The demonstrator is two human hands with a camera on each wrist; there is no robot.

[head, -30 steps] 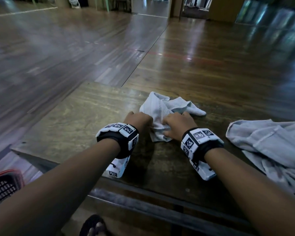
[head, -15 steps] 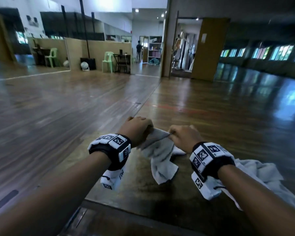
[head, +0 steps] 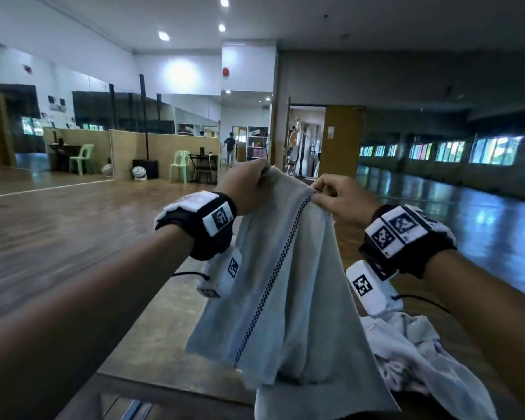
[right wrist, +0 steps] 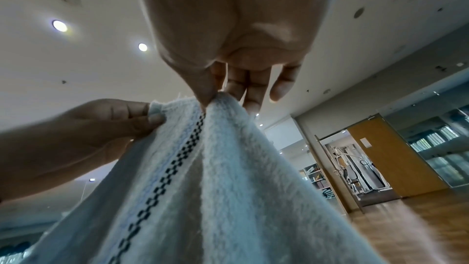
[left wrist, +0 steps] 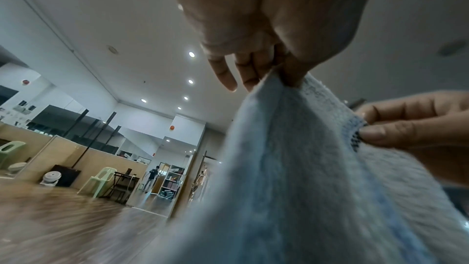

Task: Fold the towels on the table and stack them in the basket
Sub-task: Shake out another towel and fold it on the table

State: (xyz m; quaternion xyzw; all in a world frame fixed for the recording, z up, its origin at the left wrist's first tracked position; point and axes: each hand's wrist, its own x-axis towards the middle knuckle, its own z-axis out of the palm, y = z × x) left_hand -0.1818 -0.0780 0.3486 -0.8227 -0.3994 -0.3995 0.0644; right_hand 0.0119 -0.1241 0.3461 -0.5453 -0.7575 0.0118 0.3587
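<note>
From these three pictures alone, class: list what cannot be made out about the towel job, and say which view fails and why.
- Basket: in none of the views.
- Lower corners of the held towel: head view, cut off by the bottom edge.
- Crumpled towel on the table: head view, partly hidden by the held towel and right arm.
- Index fingertips of the left hand and right hand: wrist views, covered by cloth.

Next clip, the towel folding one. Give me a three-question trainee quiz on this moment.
1. True or false: the towel lies flat on the table.
2. Which hand pinches the edge at the checked stripe: A left hand, B right hand?
3. Fill in: a second cloth lies crumpled on the person's ____ side.

Key: 1 false, it hangs from both hands; 2 B; 3 right.
</note>
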